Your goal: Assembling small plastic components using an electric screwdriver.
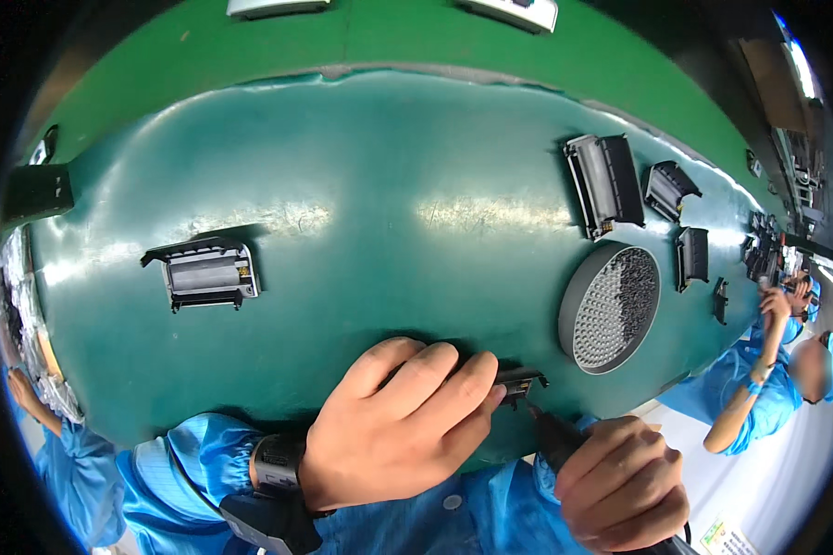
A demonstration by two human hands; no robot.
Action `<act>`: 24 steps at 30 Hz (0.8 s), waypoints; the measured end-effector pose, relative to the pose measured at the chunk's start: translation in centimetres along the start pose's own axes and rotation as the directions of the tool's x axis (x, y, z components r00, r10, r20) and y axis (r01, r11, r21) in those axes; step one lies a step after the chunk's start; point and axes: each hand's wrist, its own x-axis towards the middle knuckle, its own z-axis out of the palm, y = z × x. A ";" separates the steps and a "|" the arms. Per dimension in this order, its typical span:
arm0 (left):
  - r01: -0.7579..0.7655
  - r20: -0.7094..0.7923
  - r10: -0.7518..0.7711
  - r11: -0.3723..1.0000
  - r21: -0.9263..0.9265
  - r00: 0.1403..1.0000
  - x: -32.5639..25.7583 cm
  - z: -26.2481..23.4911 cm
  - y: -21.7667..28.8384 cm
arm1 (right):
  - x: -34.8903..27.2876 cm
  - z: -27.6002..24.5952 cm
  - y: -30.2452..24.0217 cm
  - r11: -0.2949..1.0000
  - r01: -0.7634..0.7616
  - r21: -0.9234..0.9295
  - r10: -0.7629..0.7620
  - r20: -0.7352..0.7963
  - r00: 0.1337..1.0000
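L hand (393, 435) fingers pressed flat on black part (518, 379); R hand (625, 486) fisted round dark tool (553, 435), prob. a screwdriver.

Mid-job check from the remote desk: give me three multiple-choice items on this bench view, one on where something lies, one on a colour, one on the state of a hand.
1. Where does the round grey tray lie?
A. on the belt, ahead and right of both hands
B. under the left hand
C. at the belt's far left end

2. What colour is the belt?
A. red
B. dark green
C. white

3. What is the left hand doing?
A. hanging free in the air
B. pressing down on a black plastic part
C. resting inside the round tray

Answers: 1 A, the tray sits right of centre beside other black parts; 2 B, the glossy surface is green; 3 B, its fingers cover the part while the right hand grips a dark tool beside it.
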 end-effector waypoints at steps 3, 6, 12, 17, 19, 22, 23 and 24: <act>-0.018 0.002 0.018 1.000 -0.012 1.000 0.2 -0.2 -0.1 | -0.7 0.8 -0.5 0.999 0.030 -0.038 -0.033 -0.086 0.996; -0.034 0.018 0.034 0.999 0.002 0.999 0.3 -0.7 0.0 | -0.7 1.8 -1.7 0.997 0.075 -0.022 -0.078 -0.281 0.957; -0.036 0.027 0.036 0.999 -0.003 0.999 0.1 -1.0 -0.1 | 1.3 3.1 -2.2 0.991 -0.085 -0.100 0.028 -0.472 0.881; -0.040 0.052 0.040 0.999 -0.002 0.998 0.3 -0.9 -0.1 | 0.9 3.4 -1.2 0.973 -0.085 -0.216 -0.033 -0.489 0.872; -0.035 0.062 0.035 0.999 0.005 0.997 0.3 -0.8 0.0 | 0.8 3.3 -1.1 0.973 -0.093 -0.213 -0.025 -0.493 0.869; -0.038 0.050 0.038 0.999 -0.008 0.998 0.3 -0.8 -0.1 | 0.8 3.6 -1.0 0.966 -0.102 -0.239 -0.029 -0.492 0.870; -0.040 0.051 0.040 0.999 -0.009 0.998 0.3 -0.8 -0.2 | 0.8 3.6 -0.9 0.961 -0.108 -0.253 -0.033 -0.495 0.868; -0.038 0.050 0.039 0.999 -0.011 0.998 0.3 -0.8 -0.1 | 0.7 3.6 -0.9 0.961 -0.108 -0.254 -0.033 -0.495 0.868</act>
